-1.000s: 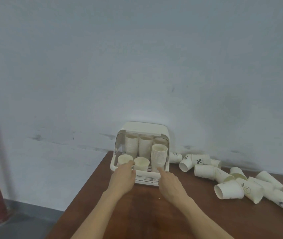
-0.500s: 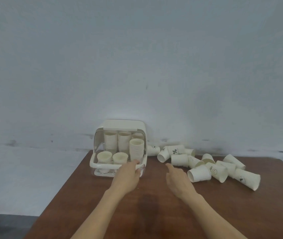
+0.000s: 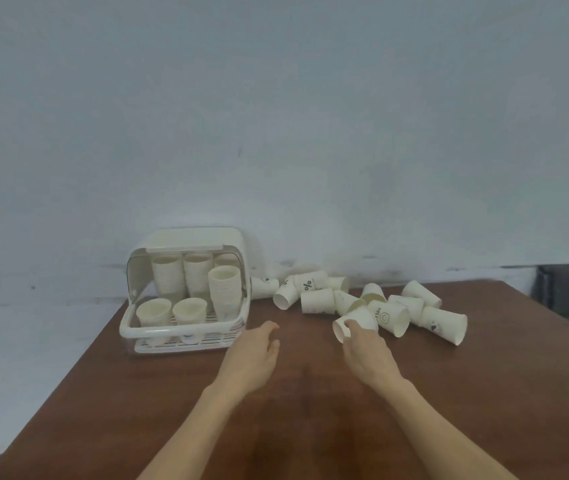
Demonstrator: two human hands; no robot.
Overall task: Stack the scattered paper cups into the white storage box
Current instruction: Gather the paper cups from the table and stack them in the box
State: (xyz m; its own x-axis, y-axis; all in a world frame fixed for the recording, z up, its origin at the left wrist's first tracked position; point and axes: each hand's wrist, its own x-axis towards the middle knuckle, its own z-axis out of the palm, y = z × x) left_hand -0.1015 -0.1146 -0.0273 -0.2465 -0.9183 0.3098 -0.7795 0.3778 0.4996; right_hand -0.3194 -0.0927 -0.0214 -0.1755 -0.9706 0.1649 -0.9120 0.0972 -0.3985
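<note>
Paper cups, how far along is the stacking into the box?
Partly done: the white storage box already holds several stacks of cups. In hand: the right hand grips one fallen cup; the left hand is empty. Left: about a dozen scattered cups on the table.

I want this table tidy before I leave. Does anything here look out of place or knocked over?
Yes. A pile of loose paper cups lies tipped on its sides on the table, right of the white storage box, where cups stand upright. The right hand grips the nearest tipped cup; the left hand holds nothing.
</note>
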